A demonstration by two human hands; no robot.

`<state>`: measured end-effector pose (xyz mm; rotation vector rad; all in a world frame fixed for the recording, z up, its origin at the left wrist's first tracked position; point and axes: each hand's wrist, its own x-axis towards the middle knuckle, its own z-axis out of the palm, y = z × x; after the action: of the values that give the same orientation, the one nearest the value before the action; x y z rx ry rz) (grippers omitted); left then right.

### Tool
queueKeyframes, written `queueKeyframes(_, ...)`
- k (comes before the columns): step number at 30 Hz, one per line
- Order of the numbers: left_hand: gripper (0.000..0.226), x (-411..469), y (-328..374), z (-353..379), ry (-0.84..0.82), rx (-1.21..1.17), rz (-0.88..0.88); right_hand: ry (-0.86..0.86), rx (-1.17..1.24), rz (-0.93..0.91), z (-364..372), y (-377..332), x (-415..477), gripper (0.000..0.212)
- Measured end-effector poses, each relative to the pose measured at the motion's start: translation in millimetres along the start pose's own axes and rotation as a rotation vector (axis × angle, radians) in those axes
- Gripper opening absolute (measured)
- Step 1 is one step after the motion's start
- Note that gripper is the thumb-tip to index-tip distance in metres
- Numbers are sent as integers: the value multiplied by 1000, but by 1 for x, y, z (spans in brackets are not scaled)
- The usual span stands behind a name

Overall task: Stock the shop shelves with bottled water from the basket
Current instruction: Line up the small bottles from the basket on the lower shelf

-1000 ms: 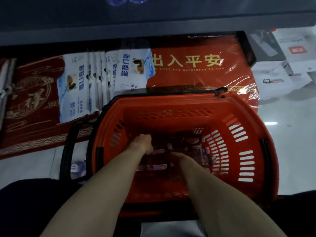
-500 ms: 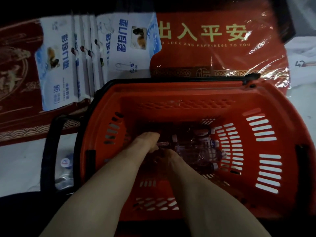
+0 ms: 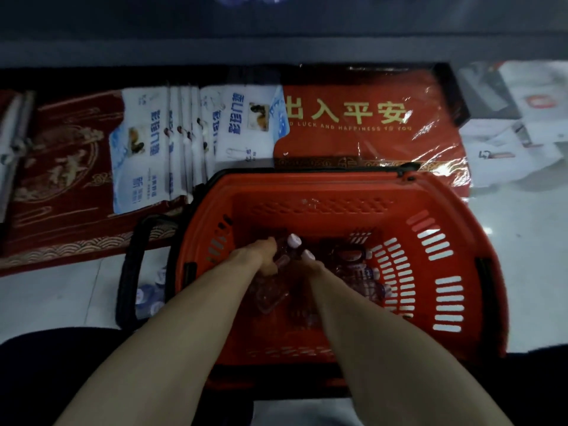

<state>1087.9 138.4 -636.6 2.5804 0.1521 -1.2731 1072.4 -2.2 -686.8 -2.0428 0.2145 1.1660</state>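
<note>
In the head view, the person's left hand point(image 3: 259, 256) is reaching into the red slotted plastic shopping basket point(image 3: 445, 216) and curling its fingers round a clear plastic water bottle with a white cap point(image 3: 293, 240), holding it tilted with the cap pointing away. The right hand point(image 3: 312, 267) is lying just beside it, touching a second white-capped bottle point(image 3: 308, 255); its fingers are hidden, so I cannot tell whether it is gripping. More clear bottles point(image 3: 359, 272) are lying on their sides on the basket floor, to the right of both hands. The basket is sitting on a pale floor point(image 3: 522, 241), against a plastic-wrapped red doormat with gold characters point(image 3: 368, 118) and a row of white-and-blue packets point(image 3: 190, 133).
</note>
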Motion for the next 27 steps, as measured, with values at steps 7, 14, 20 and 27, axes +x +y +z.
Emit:
queueKeyframes(7, 106, -78, 2, -49, 112, -228, 83, 236, 118, -63, -71, -47, -75, 29)
queueKeyframes(14, 45, -171, 32, -105, 124, -569, 340, 286, -166, -389, -151, -94, -179, 36)
queueKeyframes(20, 55, -200, 59, -136, 271, -807, 554, 390, 80, -549, -191, -113, -221, 69)
queueKeyframes(27, 58, -192, 85, -148, 410, -865, 636, 382, 460, -626, -198, -110, -212, 55)
